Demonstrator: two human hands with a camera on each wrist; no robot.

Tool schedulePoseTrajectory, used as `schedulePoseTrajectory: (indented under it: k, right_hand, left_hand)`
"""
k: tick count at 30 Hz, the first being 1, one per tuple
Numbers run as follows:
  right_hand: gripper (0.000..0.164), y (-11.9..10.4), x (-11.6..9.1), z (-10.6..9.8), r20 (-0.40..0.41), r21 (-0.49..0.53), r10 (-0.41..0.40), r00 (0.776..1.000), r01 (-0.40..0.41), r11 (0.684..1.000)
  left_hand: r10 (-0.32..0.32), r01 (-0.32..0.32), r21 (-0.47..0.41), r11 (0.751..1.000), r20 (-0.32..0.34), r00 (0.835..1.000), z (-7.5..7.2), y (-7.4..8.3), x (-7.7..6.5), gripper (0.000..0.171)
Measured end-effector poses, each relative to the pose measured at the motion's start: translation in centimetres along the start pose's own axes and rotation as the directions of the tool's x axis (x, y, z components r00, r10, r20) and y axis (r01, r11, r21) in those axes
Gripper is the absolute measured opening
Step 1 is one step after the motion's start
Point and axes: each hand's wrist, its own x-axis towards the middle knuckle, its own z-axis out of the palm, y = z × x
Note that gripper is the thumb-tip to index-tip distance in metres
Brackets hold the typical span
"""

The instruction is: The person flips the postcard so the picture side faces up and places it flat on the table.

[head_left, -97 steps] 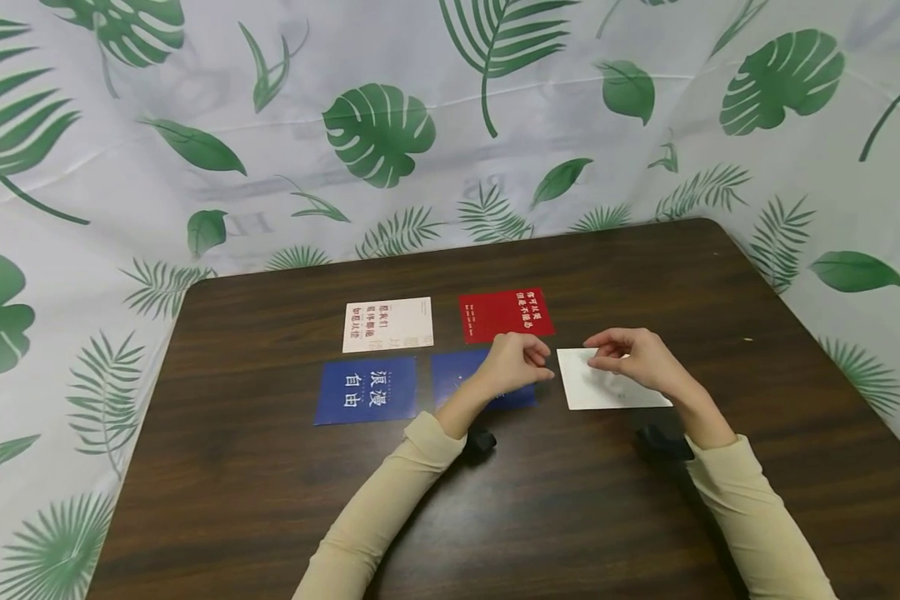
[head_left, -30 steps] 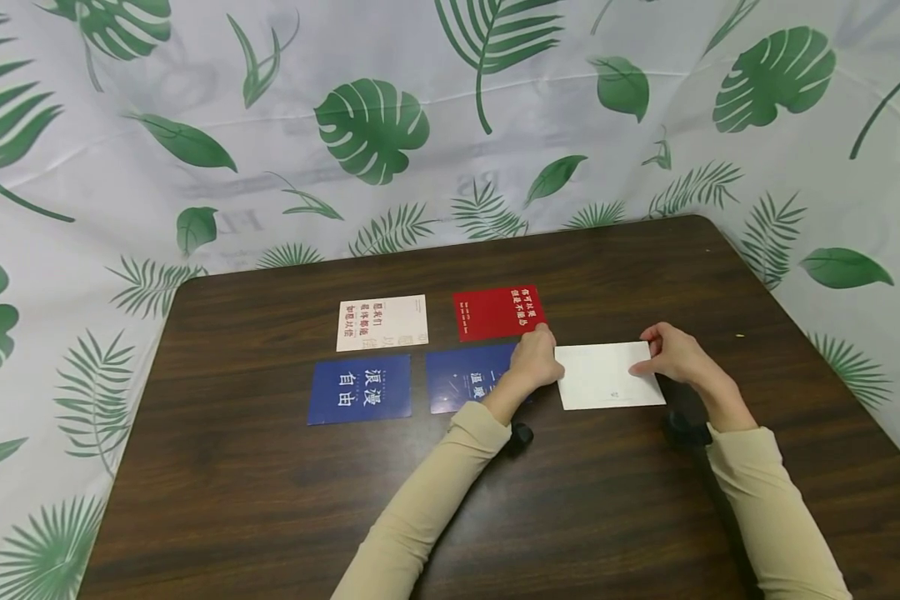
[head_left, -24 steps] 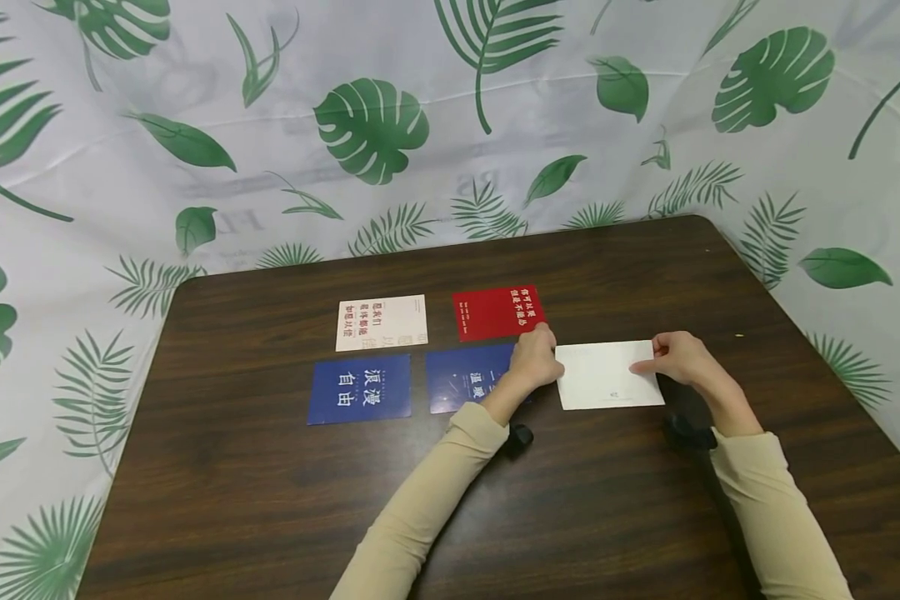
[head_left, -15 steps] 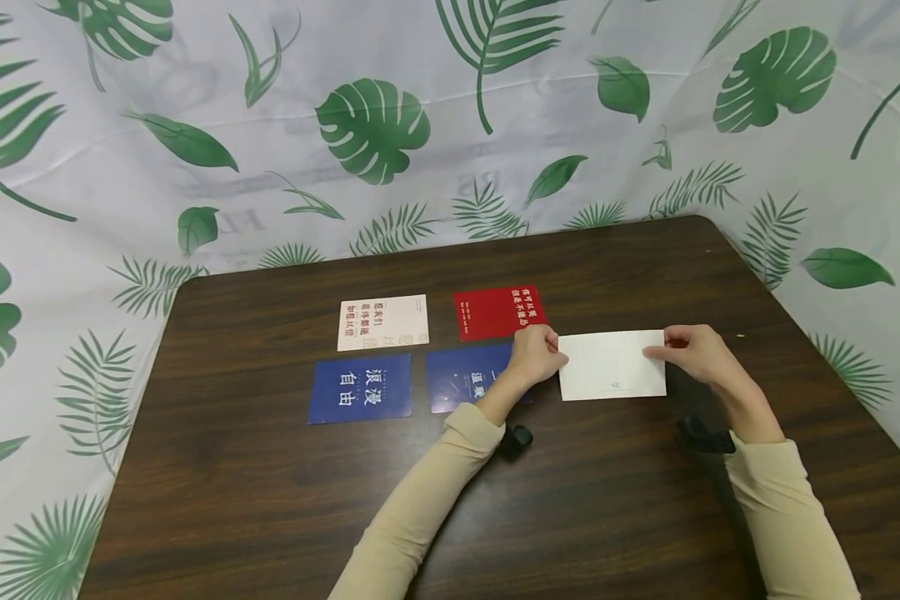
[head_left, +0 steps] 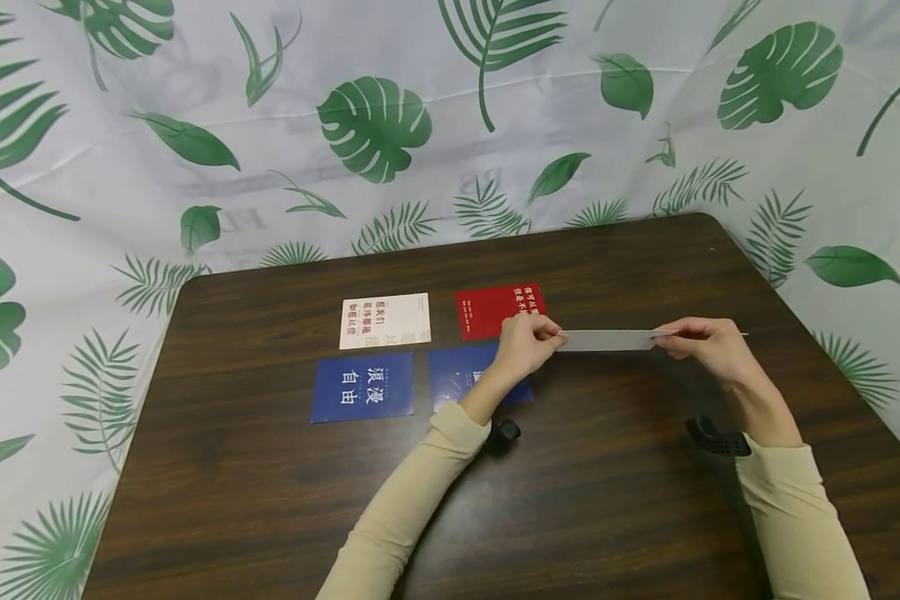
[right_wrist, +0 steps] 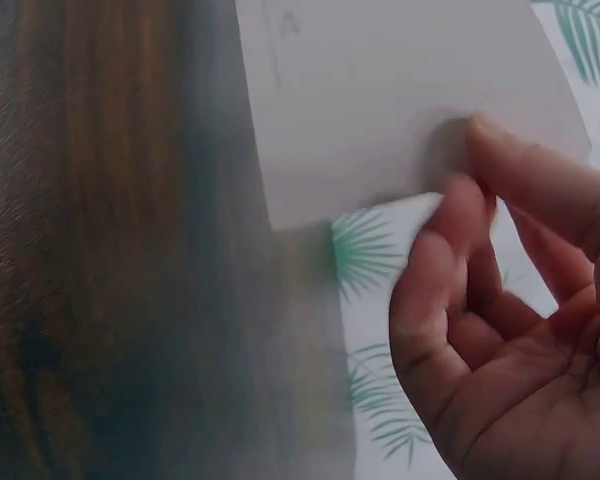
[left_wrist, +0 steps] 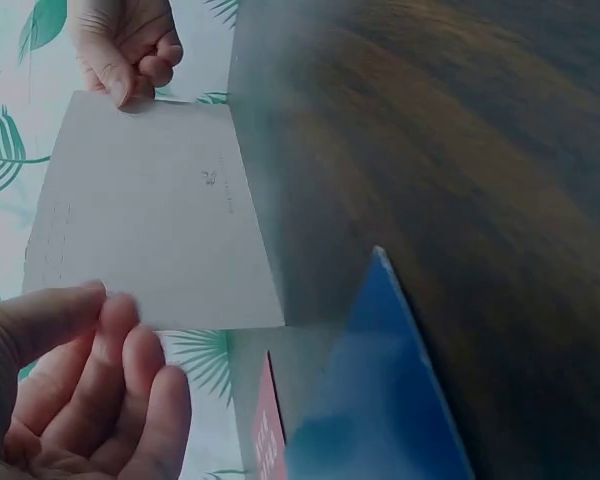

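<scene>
A white card (head_left: pixel 607 340) is held up off the table between my hands, tilted so the head view sees it as a narrow strip. My left hand (head_left: pixel 523 346) pinches its left end between thumb and fingers. At the other end, my right hand (head_left: pixel 708 346) pinches it the same way. From the left wrist, the card's pale side (left_wrist: pixel 150 200) shows small faint print near one edge. In the right wrist view, thumb and fingers meet at the card's edge (right_wrist: pixel 360 130). Under my left hand lies a blue card (head_left: pixel 450 375), partly hidden by the hand and wrist.
A red card (head_left: pixel 487 315) lies behind my left hand. Farther left are a cream card (head_left: pixel 385 322) and another blue card (head_left: pixel 363 387), both with printed characters. The dark wooden table (head_left: pixel 607 500) meets a leaf-patterned cloth (head_left: pixel 390 208) at the back.
The white card lay flat on the table; both hands took hold of its ends, lifted it and tipped it nearly upright. My right hand moved slightly right and turned.
</scene>
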Motion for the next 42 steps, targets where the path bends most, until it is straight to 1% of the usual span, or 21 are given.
schedulePoseTrajectory:
  k: [2,4,6,7,10,14,17,19,23,27,30,33,38,42]
  right_hand:
    - [0.014,0.3,-0.1,0.0,0.030,0.033,0.009,1.000,-0.010,0.999]
    - [0.016,0.7,-0.2,-0.1,0.058,0.038,0.018,0.998,-0.020,0.999]
    - [0.018,1.0,-0.3,-0.3,0.083,0.013,0.043,0.996,-0.044,0.999]
    - [0.019,1.2,-0.3,-0.4,0.096,-0.017,0.056,0.994,-0.054,0.998]
    - [0.019,1.7,-0.5,-0.6,0.140,-0.107,0.120,0.983,-0.105,0.989]
    - [0.025,2.2,-0.5,-0.7,0.192,-0.217,0.202,0.960,-0.159,0.963]
    - [0.028,2.4,-0.5,-0.6,0.218,-0.280,0.232,0.948,-0.167,0.945]
    - [0.030,2.4,-0.4,-0.5,0.226,-0.310,0.242,0.943,-0.166,0.936]
    - [0.033,2.2,-0.2,0.0,0.226,-0.349,0.245,0.943,-0.157,0.924]
    - [0.033,2.0,0.0,0.4,0.200,-0.376,0.256,0.946,-0.167,0.911]
    - [0.031,1.9,0.1,0.7,0.179,-0.421,0.262,0.948,-0.166,0.892]
    - [0.027,1.7,0.2,1.1,0.164,-0.473,0.249,0.954,-0.145,0.869]
    - [0.022,1.2,0.3,1.7,0.139,-0.540,0.224,0.965,-0.116,0.834]
    - [0.019,0.9,0.4,2.0,0.130,-0.575,0.231,0.964,-0.116,0.810]
  left_hand:
    - [0.026,-0.026,-0.001,1.000,0.034,0.999,-0.2,-0.1,-0.2,0.008]
    - [0.049,-0.048,-0.012,0.999,0.073,0.996,-0.4,-0.3,-0.4,0.010]
    - [0.059,-0.056,-0.027,0.998,0.117,0.991,-0.5,-0.4,-0.6,0.013]
    - [0.060,-0.056,-0.029,0.998,0.135,0.989,-0.6,-0.4,-0.7,0.014]
    - [0.030,-0.022,-0.040,0.999,0.192,0.981,-0.7,-0.6,-1.0,0.018]
    - [-0.018,0.027,-0.036,0.999,0.238,0.971,-0.4,-0.6,-1.4,0.016]
    - [-0.042,0.042,0.003,0.999,0.255,0.966,-0.1,-0.5,-1.4,0.013]
    - [-0.059,0.050,0.043,0.998,0.263,0.963,0.2,-0.5,-1.3,0.011]
    - [-0.104,0.070,0.132,0.989,0.276,0.955,0.7,-0.2,-1.1,0.010]
    - [-0.141,0.078,0.218,0.973,0.289,0.947,1.0,0.0,-0.9,0.009]
    - [-0.171,0.086,0.282,0.956,0.291,0.941,1.2,0.1,-0.8,0.006]
    - [-0.205,0.103,0.335,0.937,0.285,0.936,1.3,0.2,-0.8,0.004]
    - [-0.237,0.127,0.358,0.925,0.283,0.929,1.6,0.3,-0.6,0.004]
    - [-0.251,0.140,0.364,0.921,0.278,0.927,1.7,0.4,-0.5,0.004]
